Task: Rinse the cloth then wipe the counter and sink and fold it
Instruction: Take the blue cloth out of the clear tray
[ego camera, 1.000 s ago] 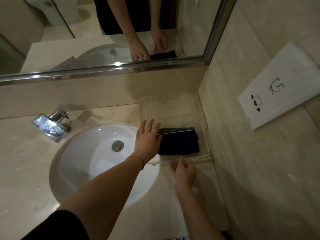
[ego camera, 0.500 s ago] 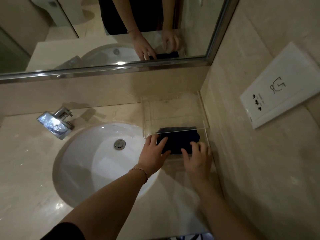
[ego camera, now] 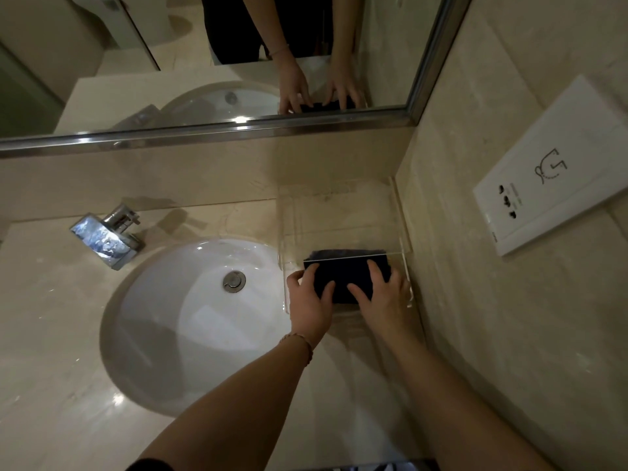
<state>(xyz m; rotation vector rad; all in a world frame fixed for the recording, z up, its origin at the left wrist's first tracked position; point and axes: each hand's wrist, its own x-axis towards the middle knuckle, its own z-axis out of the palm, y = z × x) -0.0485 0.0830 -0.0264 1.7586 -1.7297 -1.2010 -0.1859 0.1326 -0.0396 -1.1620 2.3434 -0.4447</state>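
A folded dark blue cloth [ego camera: 343, 277] lies under a clear acrylic shelf [ego camera: 401, 253] on the beige counter [ego camera: 51, 334], right of the white oval sink [ego camera: 176, 311]. My left hand [ego camera: 311, 304] lies on the cloth's left part, fingers spread over its edge. My right hand [ego camera: 379, 297] presses on the cloth's right part, fingers apart. Both hands touch the cloth; the back of the cloth is hidden under the shelf top.
A chrome faucet [ego camera: 105, 237] stands behind the sink at the left. A mirror [ego camera: 221, 62] runs along the back wall. The tiled right wall carries a white socket panel [ego camera: 557, 185], close beside the shelf.
Both hands have come onto the cloth: the left slid right from the shelf's side, the right moved up from the shelf's front edge. The cloth stays under the shelf.
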